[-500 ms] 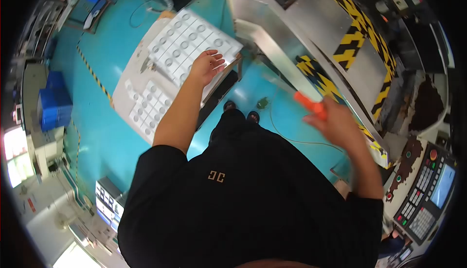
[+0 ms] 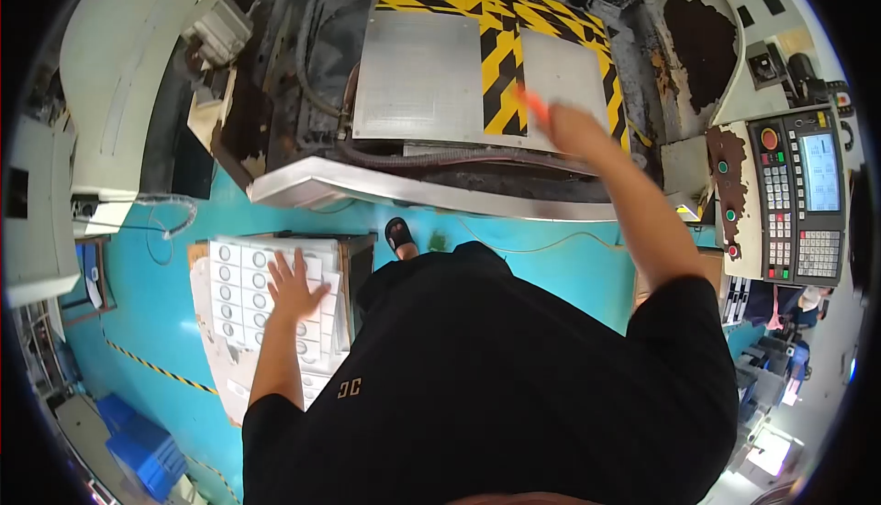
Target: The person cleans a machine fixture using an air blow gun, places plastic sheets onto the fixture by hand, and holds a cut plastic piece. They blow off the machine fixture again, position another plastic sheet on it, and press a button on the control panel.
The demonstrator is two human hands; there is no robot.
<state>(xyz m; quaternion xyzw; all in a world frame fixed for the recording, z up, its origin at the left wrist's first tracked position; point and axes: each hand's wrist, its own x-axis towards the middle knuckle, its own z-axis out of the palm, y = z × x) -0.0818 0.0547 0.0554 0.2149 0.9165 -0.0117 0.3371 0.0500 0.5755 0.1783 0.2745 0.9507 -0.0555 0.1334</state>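
Note:
My right hand is wrapped round an orange-handled tool, held above the machine's metal plates. Motion blurs the tool, and its working end cannot be made out. Beneath it are a flat silver plate and a second silver plate, bordered by yellow-and-black striped tape. My left hand is open with fingers spread, over a stack of pale sheets marked with rows of round rings. Whether its palm presses on the stack is hard to see.
A metal sill runs along the machine's front. To the right stands a control panel with keys and a screen. The sheets lie on a worn table. Blue bins stand at lower left, and a thin hose crosses the turquoise floor.
My view has turned toward the machine, which now fills the upper middle. My right hand has carried the orange-handled tool over the plates. My left hand stays by the sheets, fingers now spread wider.

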